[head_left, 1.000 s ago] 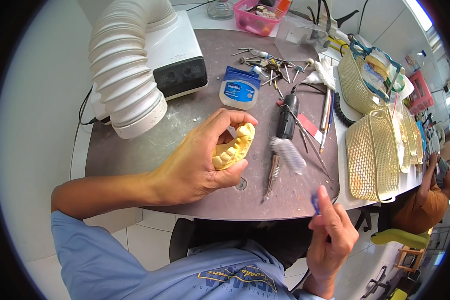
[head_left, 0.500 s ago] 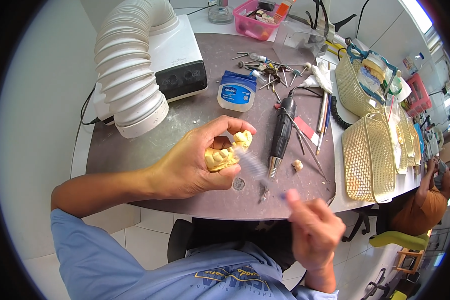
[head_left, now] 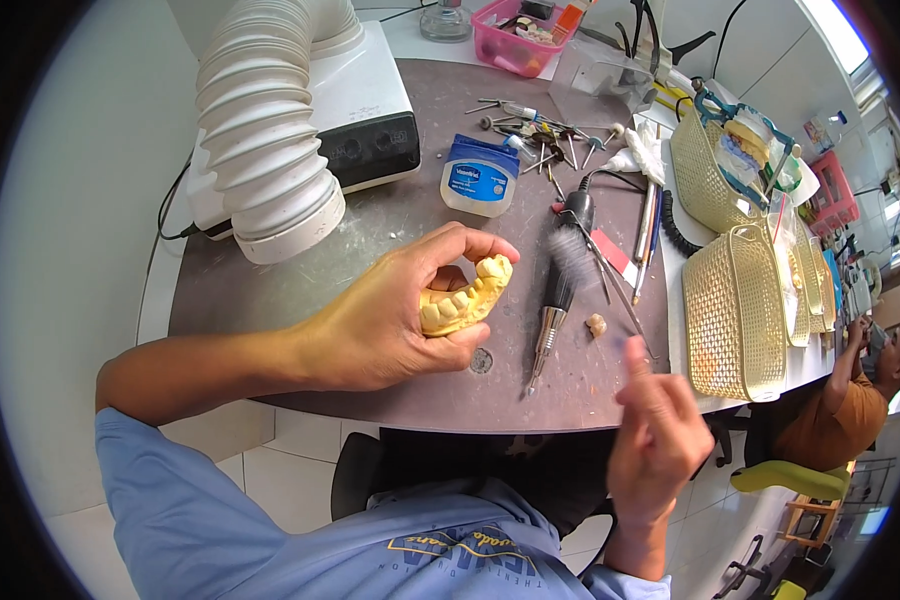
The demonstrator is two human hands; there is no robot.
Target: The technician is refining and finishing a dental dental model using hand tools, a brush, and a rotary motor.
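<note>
My left hand [head_left: 385, 305] is closed round a yellow plaster dental model [head_left: 467, 308], a curved row of teeth, held above the desk by thumb and fingers. Smeared by motion, my right hand [head_left: 660, 430] is up at the right over the desk's front edge. It grips a brush whose pale bristles [head_left: 573, 258] blur across a black handpiece [head_left: 550, 325] lying on the desk. The brush is apart from the model; its handle barely shows. A small tooth-coloured piece [head_left: 596, 325] lies right of the handpiece. Beyond my left hand stands a blue-lidded jar [head_left: 479, 182].
A white ribbed hose [head_left: 265, 150] on a white box takes up the back left. Loose burs and polishing tips [head_left: 555, 140] lie at the back. Cream baskets [head_left: 732, 320] line the right, near a pink basket [head_left: 515, 45]. Another person [head_left: 830, 420] sits far right.
My right hand and the brush have moved right and away from the model, the bristles swinging up over the handpiece. The model is still in my left hand, turned slightly.
</note>
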